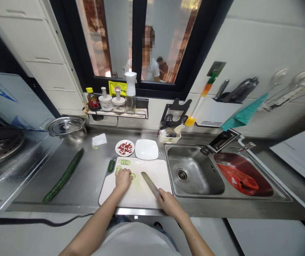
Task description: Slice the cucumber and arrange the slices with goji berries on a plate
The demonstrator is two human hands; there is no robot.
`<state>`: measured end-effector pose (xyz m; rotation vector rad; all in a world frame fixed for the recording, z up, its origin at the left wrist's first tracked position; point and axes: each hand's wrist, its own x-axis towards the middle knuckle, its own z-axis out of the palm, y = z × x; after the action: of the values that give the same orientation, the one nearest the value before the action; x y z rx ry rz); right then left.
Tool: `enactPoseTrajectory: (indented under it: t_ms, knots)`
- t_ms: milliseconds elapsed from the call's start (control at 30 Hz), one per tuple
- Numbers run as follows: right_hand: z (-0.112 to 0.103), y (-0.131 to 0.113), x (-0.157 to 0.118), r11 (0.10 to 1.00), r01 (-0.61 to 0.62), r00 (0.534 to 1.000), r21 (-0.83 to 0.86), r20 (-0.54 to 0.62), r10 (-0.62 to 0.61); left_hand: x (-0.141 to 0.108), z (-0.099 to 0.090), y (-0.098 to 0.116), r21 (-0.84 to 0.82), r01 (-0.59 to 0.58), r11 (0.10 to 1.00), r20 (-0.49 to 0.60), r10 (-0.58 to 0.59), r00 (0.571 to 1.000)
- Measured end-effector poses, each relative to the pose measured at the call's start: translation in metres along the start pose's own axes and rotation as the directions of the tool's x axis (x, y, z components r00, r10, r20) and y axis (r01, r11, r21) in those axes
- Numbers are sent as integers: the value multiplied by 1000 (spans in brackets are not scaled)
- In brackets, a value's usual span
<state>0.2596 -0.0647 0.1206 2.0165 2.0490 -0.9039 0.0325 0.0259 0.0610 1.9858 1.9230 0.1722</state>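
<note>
A white cutting board (139, 199) lies on the steel counter in front of me. My left hand (123, 179) rests over cucumber slices on its left part, the fingers bent down; what they hold, if anything, is hidden. A row of cucumber slices (124, 162) lies just above that hand. My right hand (167, 201) is wrapped round the handle of a knife (150, 184), whose blade points up and left over the board, apart from the slices. A short cucumber end piece (111, 166) sits at the board's upper left corner.
Behind the board are a plate of chopped red pieces (125, 148) and an empty white plate (146, 149). A whole cucumber (64, 176) and a lidded pot (68, 129) stand left. To the right is a sink (195, 174). A person shows in the window.
</note>
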Motion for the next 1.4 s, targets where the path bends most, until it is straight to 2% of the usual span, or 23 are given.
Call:
enactPoseTrajectory:
  t_ms: [233,367,467,600,767,867,1100,1400]
  knots:
    - [4,6,9,1000,-11,1000,25,-24,11,2,4,-2,-216,110,970,13,-110,994]
    - [7,7,10,1000,3,999,29,-33,-2,-5,6,-12,-346,180,921,52,-173,984]
    - [9,7,11,1000,-1,1000,21,-16,2,-15,7,-26,-388,221,894,49,-220,974]
    - [11,8,13,1000,-1,1000,17,-6,2,-24,10,-51,-427,232,874,-9,-261,965]
    - [14,8,17,1000,3,1000,23,-7,-2,-16,21,-81,-461,256,850,-61,-318,946]
    - [15,6,18,1000,13,1000,21,-7,-13,-10,24,-91,-455,287,843,-71,-355,932]
    - [16,2,20,1000,18,1000,10,-2,-18,-3,16,-92,-430,335,838,-55,-395,917]
    - [18,1,23,1000,5,1000,-14,3,-5,-11,5,-81,-274,305,912,-123,-348,929]
